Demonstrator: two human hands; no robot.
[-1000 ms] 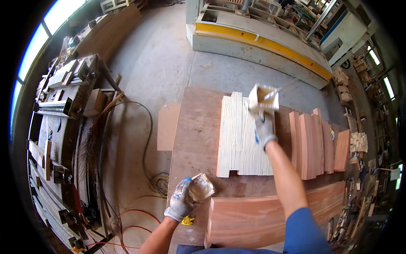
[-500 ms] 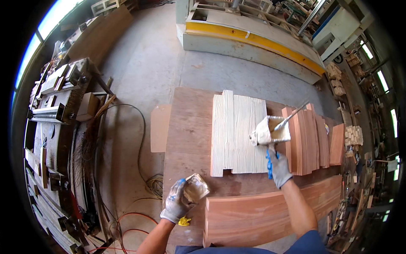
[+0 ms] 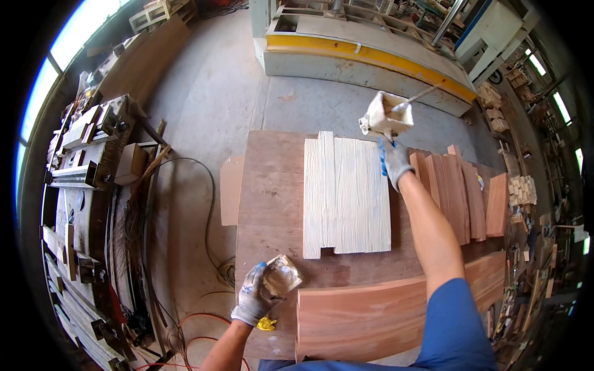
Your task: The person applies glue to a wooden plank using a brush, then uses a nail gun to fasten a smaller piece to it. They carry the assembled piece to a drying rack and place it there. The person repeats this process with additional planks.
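Observation:
My right hand (image 3: pixel 396 162), in a grey glove with blue patches, grips a square glue pot (image 3: pixel 394 114) by its underside handle. The pot is crusted with cream-white glue, and a thin stick (image 3: pixel 424 94) leans out of it. It hangs beyond the far edge of the boards. Closed on the rim of a glue-stained, box-shaped container (image 3: pixel 283 275) is my gloved left hand (image 3: pixel 252 297), low over the table's left side. Between the hands lies a row of wooden boards under a ridged layer of white glue (image 3: pixel 346 195).
Bare reddish boards (image 3: pixel 451 191) stand to the right on the brown table (image 3: pixel 266 185). A stack of long planks (image 3: pixel 365 315) lies along the near edge. A yellow crumpled scrap (image 3: pixel 266 323) sits by my left wrist. Beyond stands a machine with a yellow band (image 3: pixel 371 57).
My right hand has carried the glue pot away from me, from over the right edge of the glue-coated boards to beyond their far end. My left hand has barely moved.

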